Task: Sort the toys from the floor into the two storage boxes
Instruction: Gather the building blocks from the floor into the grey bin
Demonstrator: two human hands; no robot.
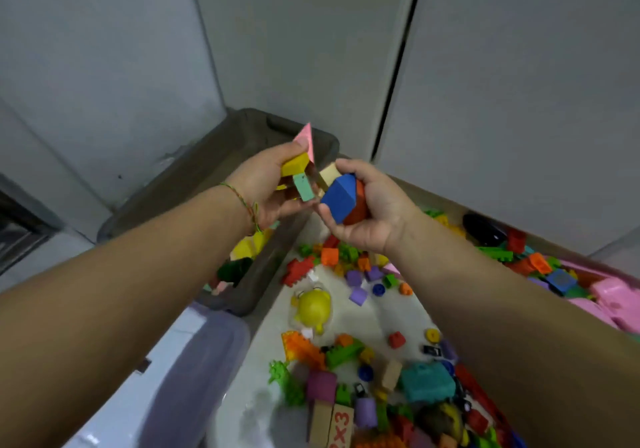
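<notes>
A: Fingers, status?

B: Both sets curled round blocks. The left hand [266, 184] grips three: a pink triangle [306, 136] pinned under the thumb, a yellow block [294, 164] just below it, and a green block [304, 187] lowest, poking out twd the other hand. The right hand [370, 205] clamps a blue block [339, 195], w/ an orange piece [361, 202] behind it against the palm and a beige block [329, 173] up by the fingertips.

A: How'll they handle?

B: Prob foam or light wood (can't tell which). They look matte, stiff, light, not fragile. The risk is bunching, esp. the green block, which looks loosely held and could slip. Best hold is on flat faces, not the triangle's point.

A: Outward from the fingers?

B: The grey box [194, 177] sits right under & behind the left fingers, a few toys inside. The second box [446, 203] lies beyond the right wrist, fairly full. Below both hands, nearer the body, is the floor [381, 316] w/ the toy pile [346, 267] and a yellow toy [313, 309]. Lots not yet sorted.
</notes>
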